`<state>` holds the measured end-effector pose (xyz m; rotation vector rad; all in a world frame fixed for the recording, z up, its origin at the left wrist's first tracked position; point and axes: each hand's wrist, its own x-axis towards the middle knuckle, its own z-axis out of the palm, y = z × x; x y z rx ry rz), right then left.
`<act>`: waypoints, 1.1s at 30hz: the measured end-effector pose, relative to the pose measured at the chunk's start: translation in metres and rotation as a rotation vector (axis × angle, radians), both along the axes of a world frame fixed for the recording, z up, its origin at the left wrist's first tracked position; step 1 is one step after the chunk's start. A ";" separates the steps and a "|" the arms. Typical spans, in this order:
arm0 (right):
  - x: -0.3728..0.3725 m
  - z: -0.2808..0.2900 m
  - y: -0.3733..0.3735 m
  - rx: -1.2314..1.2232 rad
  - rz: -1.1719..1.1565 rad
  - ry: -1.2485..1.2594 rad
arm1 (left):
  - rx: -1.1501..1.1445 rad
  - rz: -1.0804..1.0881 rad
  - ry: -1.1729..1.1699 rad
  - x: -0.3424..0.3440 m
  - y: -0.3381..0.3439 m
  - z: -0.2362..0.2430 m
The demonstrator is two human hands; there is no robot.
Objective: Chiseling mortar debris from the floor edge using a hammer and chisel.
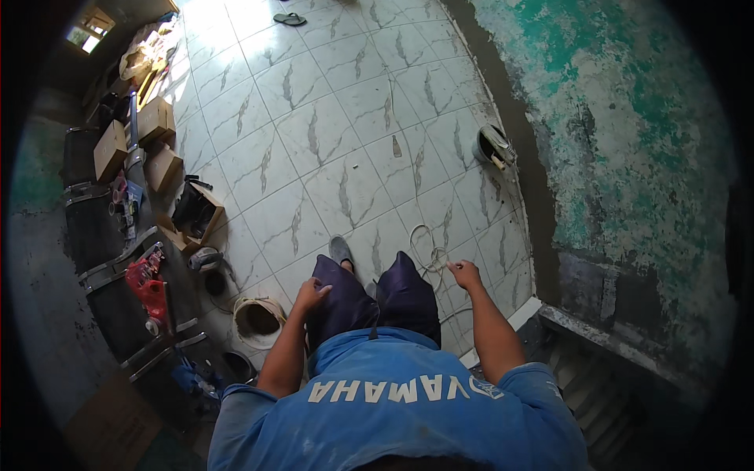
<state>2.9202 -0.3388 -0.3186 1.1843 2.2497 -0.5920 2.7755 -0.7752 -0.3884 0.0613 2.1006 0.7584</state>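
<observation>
Pale cord, loosely looped, is what's worth looking at here. With 12 taken as the top of the view, its loops are found on the tiled floor side of things, at about 10 o'clock from the right hand and just beside it. A thin line seems to be run on from the loops toward 12, leaning a bit to 11, so the long axis could be read as roughly straight ahead. More cord can be seen at about 7 from that same hand, near the forearm.

Grip-wise: the right fingers are curled in, tips close together right where the cord comes up to them, but whether it's actually pinched can't be told. The left hand is loosely bent by the dark trousers, with no object made out in it; finger contact can't be told either. From there the loops are placed around 2 o'clock, well apart, so the right hand is clearly the nearer one.
</observation>
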 end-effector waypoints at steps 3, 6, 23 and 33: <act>-0.094 -0.036 0.031 -0.110 -0.067 0.091 | -0.058 -0.053 -0.055 -0.012 0.053 0.009; -0.204 -0.118 0.056 -0.127 -0.014 0.082 | -0.150 0.029 -0.058 -0.022 0.089 -0.014; -0.463 -0.772 0.204 0.050 -0.122 0.012 | -0.551 0.904 -0.593 0.140 0.310 -0.235; -0.350 -0.632 -0.031 -0.533 0.434 -0.011 | -0.505 1.363 -0.477 0.276 0.282 -0.189</act>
